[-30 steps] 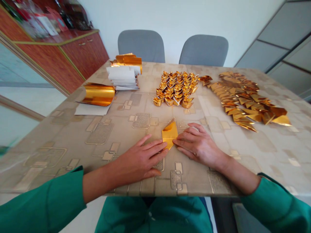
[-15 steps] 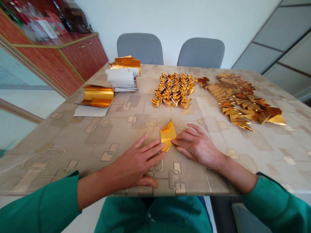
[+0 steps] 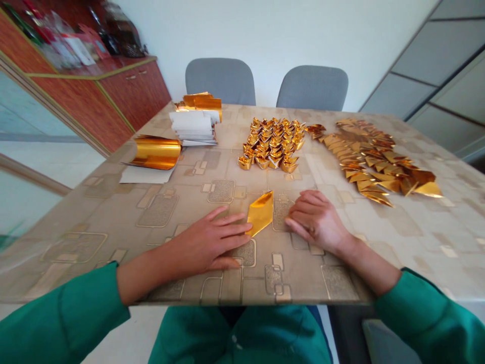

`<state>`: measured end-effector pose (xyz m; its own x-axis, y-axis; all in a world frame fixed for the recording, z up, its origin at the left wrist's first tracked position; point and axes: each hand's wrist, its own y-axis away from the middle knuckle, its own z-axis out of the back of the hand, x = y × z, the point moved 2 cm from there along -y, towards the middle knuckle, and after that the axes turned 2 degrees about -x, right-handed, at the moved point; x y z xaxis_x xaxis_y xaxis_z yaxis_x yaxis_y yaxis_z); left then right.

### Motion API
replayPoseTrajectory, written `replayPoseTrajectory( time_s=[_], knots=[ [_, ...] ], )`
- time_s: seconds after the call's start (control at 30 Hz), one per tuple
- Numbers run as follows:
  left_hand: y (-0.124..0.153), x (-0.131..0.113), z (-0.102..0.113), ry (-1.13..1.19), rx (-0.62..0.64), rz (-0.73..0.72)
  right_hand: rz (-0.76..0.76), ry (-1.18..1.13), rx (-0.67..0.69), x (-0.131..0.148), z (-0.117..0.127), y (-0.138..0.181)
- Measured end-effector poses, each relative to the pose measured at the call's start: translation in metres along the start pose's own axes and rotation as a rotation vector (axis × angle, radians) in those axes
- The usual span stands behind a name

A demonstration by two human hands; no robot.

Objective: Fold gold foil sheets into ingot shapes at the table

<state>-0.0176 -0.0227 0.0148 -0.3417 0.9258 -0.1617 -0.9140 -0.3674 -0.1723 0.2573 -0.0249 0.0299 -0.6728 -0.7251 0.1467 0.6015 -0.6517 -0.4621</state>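
Observation:
A folded gold foil paper [image 3: 262, 212], shaped like a slanted diamond, lies flat on the patterned tablecloth in front of me. My left hand [image 3: 212, 238] rests open and palm down, its fingertips on the paper's lower left edge. To the right of the paper, and apart from it, my right hand [image 3: 316, 220] is curled into a loose fist near the table, and nothing shows in it. Beyond the hands, several folded gold paper ingots [image 3: 271, 144] stand packed in rows.
A pile of folded gold pieces [image 3: 373, 156] spreads over the right side of the table. At the back left are a stack of white-backed sheets [image 3: 193, 126] and a curled gold foil sheet [image 3: 157, 151]. Two grey chairs [image 3: 221, 81] stand behind the table.
My right hand has let go of the folded paper's right side, drawn back to the right and curled up. The left hand has shifted slightly left, still touching the paper.

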Motion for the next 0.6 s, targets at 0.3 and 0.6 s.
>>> replayPoseTrajectory(
  time_s=[0.3,0.6],
  knots=[
    [-0.040,0.003,0.003,0.149,-0.065,0.079,-0.318,-0.464,-0.008,-0.032,-0.024,-0.050],
    [-0.048,0.003,-0.007,0.139,-0.168,0.263,-0.239,-0.265,0.259,-0.023,-0.030,-0.041]
  ],
)
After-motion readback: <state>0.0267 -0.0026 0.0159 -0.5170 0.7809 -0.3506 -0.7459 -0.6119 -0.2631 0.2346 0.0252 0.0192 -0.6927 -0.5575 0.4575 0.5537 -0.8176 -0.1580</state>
